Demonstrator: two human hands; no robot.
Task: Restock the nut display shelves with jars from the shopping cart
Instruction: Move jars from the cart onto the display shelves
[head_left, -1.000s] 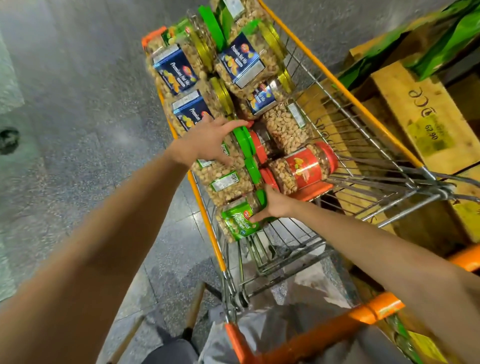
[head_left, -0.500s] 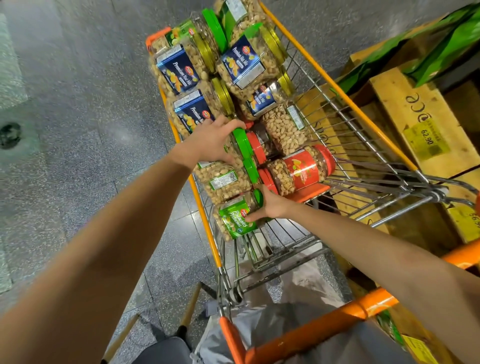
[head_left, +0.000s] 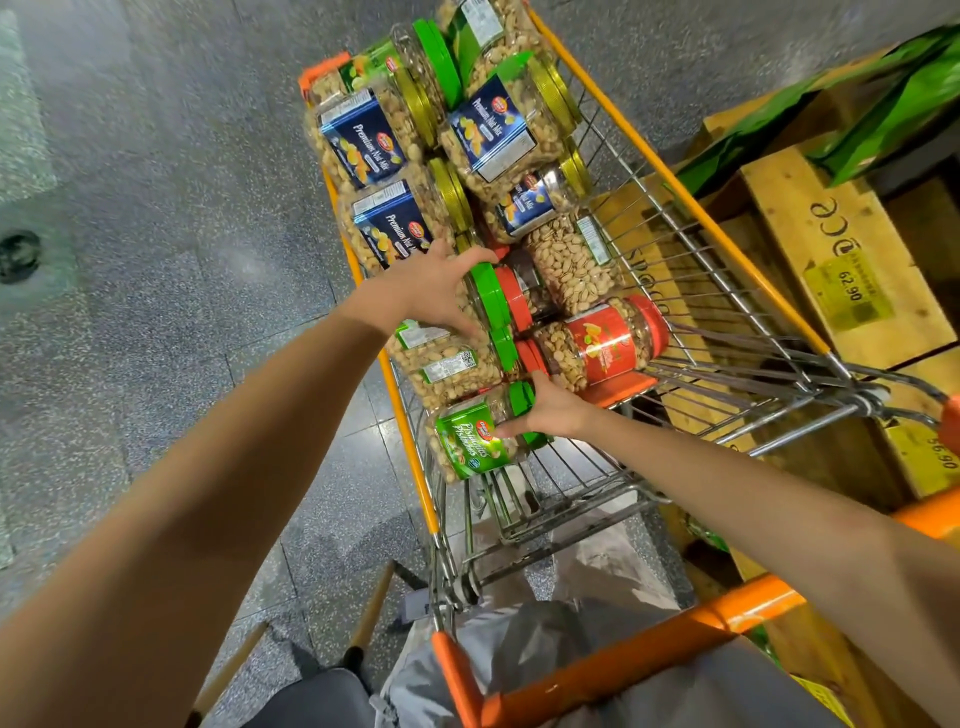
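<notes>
While the left hand (head_left: 426, 293) clasps a clear green-lidded jar (head_left: 488, 296) and the right hand (head_left: 553, 413) grips the green-labelled pistachio jar (head_left: 470, 441), four blue-labelled jars (head_left: 363, 140) and two red-lidded jars (head_left: 602, 343) lie in the cart (head_left: 675, 176).

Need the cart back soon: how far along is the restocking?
Done: no shelf shows; the cart is bare wire at its near end, so some jars may be gone. In hand: the right hand grips the pistachio jar, the left hand spans a green-lidded jar. Left: blue-label nut mix jars, the red jar and others.
</notes>
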